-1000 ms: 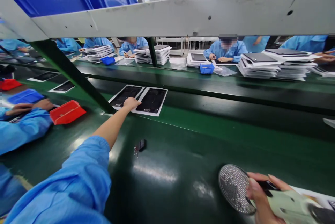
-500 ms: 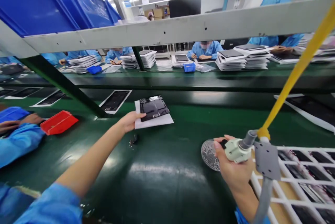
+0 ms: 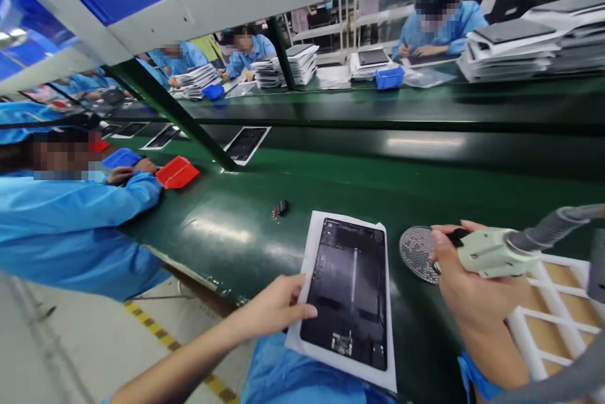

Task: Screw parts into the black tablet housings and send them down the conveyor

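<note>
My left hand (image 3: 286,306) grips the left edge of a white sheet and a black tablet housing (image 3: 352,303) lying on it, thumb on top and fingers partly hidden. The housing is open side up, with a pale strip down its middle. It is tilted at the bench's near edge, over my lap. My right hand (image 3: 477,290) is wrapped round a pale green electric screwdriver (image 3: 496,253) with a grey cable; its bit is hidden. Just left of those fingers lies a round dotted metal plate (image 3: 418,253), which the hand partly covers.
A white divided tray (image 3: 532,341) stands at the right. A small black piece (image 3: 282,207) with tiny bits lies on the green bench (image 3: 236,227). A red bin (image 3: 177,172) sits near a co-worker (image 3: 70,215) at left. A slanted green post (image 3: 189,126) rises from the bench.
My left hand has brought the sheet and housing from the far bench toward me and to the right. The right hand still grips the screwdriver. My view has swung down and left.
</note>
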The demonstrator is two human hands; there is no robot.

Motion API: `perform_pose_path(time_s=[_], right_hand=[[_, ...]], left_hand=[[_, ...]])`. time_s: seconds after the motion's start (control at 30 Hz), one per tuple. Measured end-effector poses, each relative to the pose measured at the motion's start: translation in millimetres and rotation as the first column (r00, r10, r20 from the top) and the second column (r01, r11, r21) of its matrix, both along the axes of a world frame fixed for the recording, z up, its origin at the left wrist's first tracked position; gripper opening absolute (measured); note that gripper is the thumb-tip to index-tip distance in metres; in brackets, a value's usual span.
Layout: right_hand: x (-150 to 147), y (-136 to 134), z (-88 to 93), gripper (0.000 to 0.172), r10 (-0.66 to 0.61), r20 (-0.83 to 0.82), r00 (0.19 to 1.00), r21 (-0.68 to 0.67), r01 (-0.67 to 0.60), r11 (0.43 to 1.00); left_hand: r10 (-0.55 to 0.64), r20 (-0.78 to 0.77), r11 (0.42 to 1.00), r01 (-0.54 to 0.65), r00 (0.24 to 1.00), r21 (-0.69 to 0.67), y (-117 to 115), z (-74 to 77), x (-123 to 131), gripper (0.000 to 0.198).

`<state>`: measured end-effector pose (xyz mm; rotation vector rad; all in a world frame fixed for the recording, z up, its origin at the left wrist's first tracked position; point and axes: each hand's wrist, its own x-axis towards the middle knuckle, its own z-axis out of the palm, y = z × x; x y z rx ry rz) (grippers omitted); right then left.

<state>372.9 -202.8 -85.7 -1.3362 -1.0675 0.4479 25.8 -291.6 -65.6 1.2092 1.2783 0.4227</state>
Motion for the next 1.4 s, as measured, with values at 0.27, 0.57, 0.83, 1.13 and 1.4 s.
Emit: perform_pose_path(time_s=[0.27,0.57,0.83,1.13,1.4], right_hand=[[-7,1,5.7,0.050,0.015,-0.050,0.999,0.033,-0.014,0.999],[-5,3,6.9,0.047,0.043,-0.053,0.998,0.020,-0.042,0.999],[-7,2,10.4,0.048,0.050,-0.070,0.996,0.022,-0.049,0.999],[-7,5,12.3,0.045,0.047,-0.043,0.998,0.033,-0.046,0.998],[-7,2,14.7,0.045,0.034,-0.010,0.999,-0.026,-0.034,0.999]], left_hand=[[0.436,-0.724,0.664,0.352,0.535,0.660,129,-9.6,-72,0.017],[0.588,-0.420,0.590,-0.013,0.691,0.807,116,-25.5,-81,0.011],[0.463,-0.070,0.733,-0.338,0.884,0.590,109,16.9,1,0.025],[-0.096,-0.275,0.726,0.256,0.957,0.638,171,-26.1,131,0.017],[-0.035,-0.336,0.623,0.284,0.941,0.729,167,-51.2,131,0.020]])
